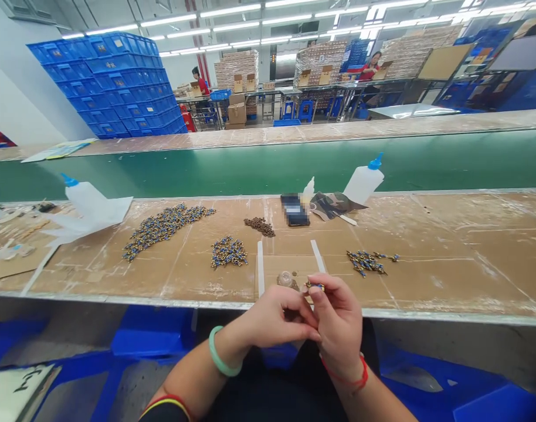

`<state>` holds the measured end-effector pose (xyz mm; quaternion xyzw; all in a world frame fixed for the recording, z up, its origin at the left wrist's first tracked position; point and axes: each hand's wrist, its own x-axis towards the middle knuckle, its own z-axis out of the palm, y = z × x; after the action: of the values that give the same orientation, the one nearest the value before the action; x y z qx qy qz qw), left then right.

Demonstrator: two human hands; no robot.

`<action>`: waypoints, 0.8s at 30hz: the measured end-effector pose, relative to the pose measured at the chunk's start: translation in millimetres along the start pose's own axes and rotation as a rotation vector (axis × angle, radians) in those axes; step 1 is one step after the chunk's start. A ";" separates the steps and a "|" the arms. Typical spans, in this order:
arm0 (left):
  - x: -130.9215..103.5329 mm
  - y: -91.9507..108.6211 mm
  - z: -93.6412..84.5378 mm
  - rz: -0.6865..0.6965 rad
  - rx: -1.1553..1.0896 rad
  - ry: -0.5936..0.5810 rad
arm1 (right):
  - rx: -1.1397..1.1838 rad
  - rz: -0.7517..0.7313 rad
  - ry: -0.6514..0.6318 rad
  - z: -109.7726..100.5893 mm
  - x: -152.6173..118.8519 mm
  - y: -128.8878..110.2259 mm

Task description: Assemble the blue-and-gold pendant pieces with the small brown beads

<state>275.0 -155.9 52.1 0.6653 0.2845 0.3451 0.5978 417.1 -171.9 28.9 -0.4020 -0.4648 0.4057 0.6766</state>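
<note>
My right hand (339, 316) is closed, pinching a small blue and gold part (315, 286) between thumb and fingertips, just above the front of the bench. My left hand (282, 315) meets it from the left, its fingers pressed together against the right palm; whatever they hold is hidden. Just beyond the hands, a small clear round container (287, 278) stands on a cardboard pad (272, 264) between two white strips. Similar blue and gold parts form a small pile (229, 252) to the left and another pile (365, 262) to the right. Tiny brown pieces (260, 225) lie farther back.
A larger pile of blue and gold parts (162, 228) spreads at left. Toward the back lie a phone (295, 214) and camouflage cloth (332, 205), near a white squeeze bottle (363, 183). Another bottle (84, 196) stands left. Beyond runs a green belt (233, 167).
</note>
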 end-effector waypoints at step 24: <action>-11.2 3.9 -28.8 0.244 -0.963 0.488 | -0.037 0.075 -0.019 -44.1 32.3 2.4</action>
<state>245.1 -148.0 56.0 0.2456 0.1455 0.6472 0.7068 466.5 -148.7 25.7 -0.4276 -0.4632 0.4261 0.6488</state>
